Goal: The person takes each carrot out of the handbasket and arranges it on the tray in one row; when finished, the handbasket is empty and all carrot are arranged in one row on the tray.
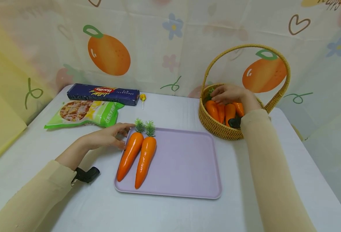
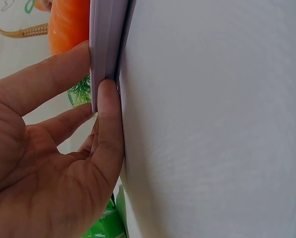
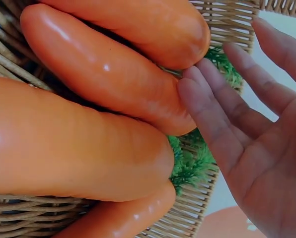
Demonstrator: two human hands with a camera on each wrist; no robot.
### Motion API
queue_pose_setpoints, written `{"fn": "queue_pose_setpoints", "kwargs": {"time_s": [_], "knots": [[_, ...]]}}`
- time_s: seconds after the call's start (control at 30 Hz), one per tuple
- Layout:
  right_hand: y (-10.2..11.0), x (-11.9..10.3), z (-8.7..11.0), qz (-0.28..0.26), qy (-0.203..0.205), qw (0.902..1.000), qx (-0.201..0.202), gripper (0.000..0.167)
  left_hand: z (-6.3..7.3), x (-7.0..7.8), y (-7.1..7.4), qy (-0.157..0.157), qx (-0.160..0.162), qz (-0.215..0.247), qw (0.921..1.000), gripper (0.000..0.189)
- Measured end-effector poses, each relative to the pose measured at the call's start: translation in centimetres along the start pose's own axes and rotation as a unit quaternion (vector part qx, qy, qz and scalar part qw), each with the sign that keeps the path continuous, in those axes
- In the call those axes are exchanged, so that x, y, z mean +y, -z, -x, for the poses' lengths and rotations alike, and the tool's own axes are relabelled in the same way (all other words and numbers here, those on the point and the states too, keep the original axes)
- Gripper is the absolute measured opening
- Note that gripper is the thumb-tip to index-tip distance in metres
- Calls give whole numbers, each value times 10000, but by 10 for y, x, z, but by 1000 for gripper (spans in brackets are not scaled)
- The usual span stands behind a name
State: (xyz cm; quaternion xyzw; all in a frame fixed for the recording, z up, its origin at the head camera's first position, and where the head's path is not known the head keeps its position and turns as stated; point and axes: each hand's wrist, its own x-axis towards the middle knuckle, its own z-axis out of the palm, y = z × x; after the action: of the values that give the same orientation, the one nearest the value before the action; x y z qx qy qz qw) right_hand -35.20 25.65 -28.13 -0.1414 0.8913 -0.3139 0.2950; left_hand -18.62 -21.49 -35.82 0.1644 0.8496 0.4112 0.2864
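A lilac tray (image 1: 184, 161) lies on the white table, with two orange toy carrots (image 1: 145, 162) side by side at its left end, their green tops at the far rim. My left hand (image 1: 108, 137) pinches the tray's left edge; the left wrist view has the thumb above the rim and a finger beneath it. Over the wicker basket (image 1: 216, 127) at the right is my right hand (image 1: 234, 95). Seen from the right wrist, its loosely extended fingers touch the leafy end of a carrot (image 3: 108, 69) among several in the basket. None is gripped.
At the back left lie a dark blue spaghetti box (image 1: 103, 93) and a green food bag (image 1: 86, 114) in front of it. A yellow lollipop (image 1: 142, 97) is beside the box. The basket's tall arched handle (image 1: 248, 46) rises around the right forearm. A patterned curtain (image 1: 147, 48) hangs behind.
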Motion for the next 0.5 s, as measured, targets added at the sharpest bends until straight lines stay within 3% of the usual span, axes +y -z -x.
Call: {"fn": "queue_pose_setpoints", "kwargs": {"time_s": [0.23,0.5], "knots": [[-3,-4,-4,39,-34,9999,-101,52,0,0,1,12,3,-33,10000,83],[-7,-4,-10,57,5,9987,-514,51,0,-1,0,-25,20,-53,10000,84]]}}
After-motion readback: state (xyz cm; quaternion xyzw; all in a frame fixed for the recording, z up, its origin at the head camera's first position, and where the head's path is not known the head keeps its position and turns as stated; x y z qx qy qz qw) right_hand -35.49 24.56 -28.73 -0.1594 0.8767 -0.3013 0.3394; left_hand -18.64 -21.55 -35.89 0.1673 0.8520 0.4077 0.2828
